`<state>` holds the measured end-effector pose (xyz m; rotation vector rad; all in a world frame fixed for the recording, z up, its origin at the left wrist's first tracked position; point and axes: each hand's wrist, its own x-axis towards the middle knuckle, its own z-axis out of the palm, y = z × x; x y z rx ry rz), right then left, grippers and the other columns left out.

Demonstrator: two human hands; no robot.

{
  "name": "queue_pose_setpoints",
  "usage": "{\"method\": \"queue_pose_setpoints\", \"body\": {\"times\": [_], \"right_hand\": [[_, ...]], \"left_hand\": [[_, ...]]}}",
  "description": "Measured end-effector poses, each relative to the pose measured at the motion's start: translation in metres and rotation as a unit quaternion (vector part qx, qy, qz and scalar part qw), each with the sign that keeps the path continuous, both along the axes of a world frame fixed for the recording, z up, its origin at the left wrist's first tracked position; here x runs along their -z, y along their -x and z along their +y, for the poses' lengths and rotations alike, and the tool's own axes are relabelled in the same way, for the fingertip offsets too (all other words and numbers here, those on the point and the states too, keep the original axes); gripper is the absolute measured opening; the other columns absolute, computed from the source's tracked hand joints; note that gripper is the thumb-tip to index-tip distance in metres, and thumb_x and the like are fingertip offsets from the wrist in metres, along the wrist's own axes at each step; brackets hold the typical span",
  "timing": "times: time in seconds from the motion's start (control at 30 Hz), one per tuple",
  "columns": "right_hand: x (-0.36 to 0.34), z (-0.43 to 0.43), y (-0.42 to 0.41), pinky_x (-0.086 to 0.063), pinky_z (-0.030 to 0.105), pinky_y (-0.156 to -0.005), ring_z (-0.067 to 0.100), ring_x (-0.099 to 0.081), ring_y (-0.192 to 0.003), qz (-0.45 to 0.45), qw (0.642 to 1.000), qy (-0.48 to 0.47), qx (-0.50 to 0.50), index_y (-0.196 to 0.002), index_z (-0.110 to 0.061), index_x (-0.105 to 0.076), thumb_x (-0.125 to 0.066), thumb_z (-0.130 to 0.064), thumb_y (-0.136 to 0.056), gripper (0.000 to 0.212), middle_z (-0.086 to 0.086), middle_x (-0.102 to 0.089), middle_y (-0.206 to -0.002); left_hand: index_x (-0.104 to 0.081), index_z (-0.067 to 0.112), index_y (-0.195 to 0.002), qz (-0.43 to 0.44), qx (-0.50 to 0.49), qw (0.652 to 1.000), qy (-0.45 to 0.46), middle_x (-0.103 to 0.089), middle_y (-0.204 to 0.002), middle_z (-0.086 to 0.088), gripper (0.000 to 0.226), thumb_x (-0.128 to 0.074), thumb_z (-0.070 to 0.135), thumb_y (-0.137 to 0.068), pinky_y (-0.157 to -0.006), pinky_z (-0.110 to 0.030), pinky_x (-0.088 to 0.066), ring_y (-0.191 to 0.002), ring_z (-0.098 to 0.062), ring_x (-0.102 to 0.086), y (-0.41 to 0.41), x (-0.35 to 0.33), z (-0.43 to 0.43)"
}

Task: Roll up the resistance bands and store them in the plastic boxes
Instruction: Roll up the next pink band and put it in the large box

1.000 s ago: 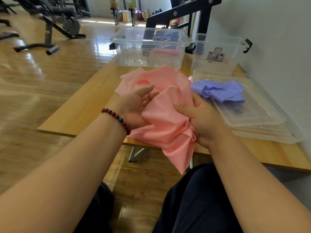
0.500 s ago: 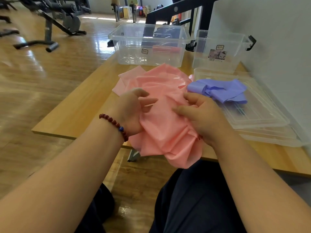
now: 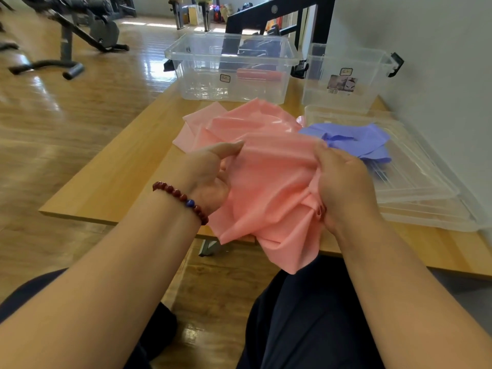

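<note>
The pink resistance band (image 3: 269, 187) is held loose and crumpled, unrolled, between both hands above the near edge of the wooden worktop (image 3: 127, 177). Its far part lies spread on the worktop and its near end hangs down over the edge toward the person's lap. The left hand (image 3: 210, 177) pinches the band's left edge between thumb and curled fingers, and a red bead bracelet (image 3: 181, 198) with one blue bead sits on that wrist. The right hand (image 3: 343, 182) has its fingers closed round a bunched fold on the band's right side.

Just right of the pink band, a purple resistance band (image 3: 356, 139) lies crumpled on a stack of clear plastic lids (image 3: 431, 187) at the right of the worktop, by the wall.

At the far side stands a large clear plastic box (image 3: 202, 83). Inside it lie a rolled pink band (image 3: 259, 75) and some dark things too unclear to name. A small sticker (image 3: 225, 78) on its near wall carries writing too small to read. To its right stands a smaller clear plastic box (image 3: 319, 83) with a black latch (image 3: 396, 63) on its right end. It bears a small label above a picture label (image 3: 342, 83), and their print is illegible too.

Far left, black gym equipment (image 3: 80, 35) stands on the glossy wooden floor.
</note>
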<state>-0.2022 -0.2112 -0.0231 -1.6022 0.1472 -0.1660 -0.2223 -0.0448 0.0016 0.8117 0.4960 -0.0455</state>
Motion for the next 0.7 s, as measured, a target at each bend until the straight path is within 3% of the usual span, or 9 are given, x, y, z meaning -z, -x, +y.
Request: {"method": "queue_pose_setpoints", "body": {"times": [0.03,0.1,0.2,0.27,0.37,0.47,0.5,0.6,0.7], "right_hand": [[0.002,-0.002,-0.001,-0.050,0.038,-0.070,0.017,-0.056,-0.070,0.000,1.000,0.015,0.008,-0.070,-0.016,-0.065,-0.060,-0.029,-0.094,0.027,-0.004,-0.059,-0.066],[0.004,-0.004,-0.002,-0.048,0.033,-0.064,0.018,-0.057,-0.068,0.013,0.999,0.053,-0.003,-0.075,-0.023,-0.066,-0.061,-0.016,-0.088,0.016,-0.005,-0.062,-0.068],[0.001,0.000,-0.002,-0.054,0.036,-0.074,0.017,-0.067,-0.084,0.016,0.997,0.076,-0.017,-0.091,-0.030,-0.062,-0.068,-0.025,-0.078,0.015,-0.004,-0.069,-0.092],[-0.008,0.001,-0.001,-0.053,0.035,-0.081,0.012,-0.065,-0.092,-0.007,0.994,0.107,-0.023,-0.101,-0.031,-0.061,-0.075,-0.041,-0.078,0.028,-0.008,-0.066,-0.103],[-0.019,0.005,-0.006,-0.049,0.033,-0.080,0.017,-0.061,-0.096,0.014,0.973,0.219,-0.075,-0.107,-0.023,-0.066,-0.060,-0.062,-0.085,0.045,-0.005,-0.065,-0.103],[-0.029,0.019,-0.004,-0.048,0.037,-0.091,0.026,-0.060,-0.100,0.092,0.950,0.270,-0.128,-0.116,-0.018,-0.065,-0.048,-0.083,-0.075,0.078,0.002,-0.065,-0.110],[-0.028,0.023,-0.004,-0.050,0.042,-0.094,0.027,-0.061,-0.102,0.101,0.952,0.254,-0.135,-0.117,-0.016,-0.066,-0.053,-0.081,-0.073,0.080,0.004,-0.066,-0.113],[-0.021,0.032,-0.003,-0.057,0.046,-0.085,0.028,-0.067,-0.088,0.073,0.960,0.217,-0.160,-0.079,-0.017,-0.069,-0.075,-0.038,-0.082,0.022,0.006,-0.070,-0.089],[-0.020,0.034,-0.001,-0.050,0.043,-0.068,0.025,-0.056,-0.072,0.062,0.982,0.099,-0.146,-0.072,-0.018,-0.063,-0.073,-0.014,-0.084,0.016,0.012,-0.063,-0.080]], "left_hand": [[-0.067,0.001,-0.091,0.001,-0.005,1.000,0.003,-0.069,-0.091,-0.010,0.011,-0.064,-0.007,-0.085,-0.064,-0.020,-0.059,-0.072,-0.015,-0.068,0.002,0.001,0.002],[-0.064,0.001,-0.101,0.017,0.008,1.000,0.020,-0.067,-0.092,-0.010,0.016,-0.062,-0.006,-0.087,-0.046,-0.017,-0.053,-0.064,-0.014,-0.068,0.009,0.001,0.004],[-0.061,0.002,-0.107,0.034,0.037,0.999,-0.001,-0.064,-0.084,-0.008,0.017,-0.058,-0.003,-0.091,-0.033,-0.011,-0.037,-0.052,-0.010,-0.063,0.017,-0.002,0.008],[-0.062,0.002,-0.113,0.023,0.054,0.997,-0.059,-0.064,-0.095,-0.007,0.023,-0.059,0.000,-0.090,-0.038,-0.012,-0.044,-0.069,-0.011,-0.061,0.017,-0.001,0.013],[-0.066,0.001,-0.113,-0.028,0.076,0.986,-0.146,-0.065,-0.114,-0.015,0.026,-0.058,-0.002,-0.089,-0.059,-0.022,-0.058,-0.087,-0.020,-0.063,0.019,0.003,0.022],[-0.073,0.004,-0.099,-0.070,0.080,0.975,-0.194,-0.071,-0.101,-0.017,0.019,-0.062,-0.004,-0.085,-0.065,-0.026,-0.059,-0.085,-0.022,-0.068,0.027,0.004,0.028],[-0.073,0.005,-0.097,-0.078,0.091,0.973,-0.198,-0.072,-0.098,-0.016,0.019,-0.063,-0.003,-0.084,-0.068,-0.028,-0.060,-0.084,-0.022,-0.069,0.030,0.004,0.028],[-0.072,0.004,-0.099,-0.072,0.119,0.973,-0.184,-0.072,-0.096,-0.016,0.020,-0.058,-0.004,-0.088,-0.063,-0.032,-0.061,-0.076,-0.022,-0.071,0.037,0.006,0.029],[-0.065,0.003,-0.108,-0.035,0.135,0.983,-0.118,-0.067,-0.094,-0.015,0.027,-0.043,-0.004,-0.093,-0.057,-0.029,-0.059,-0.067,-0.020,-0.069,0.038,0.008,0.029]]}}
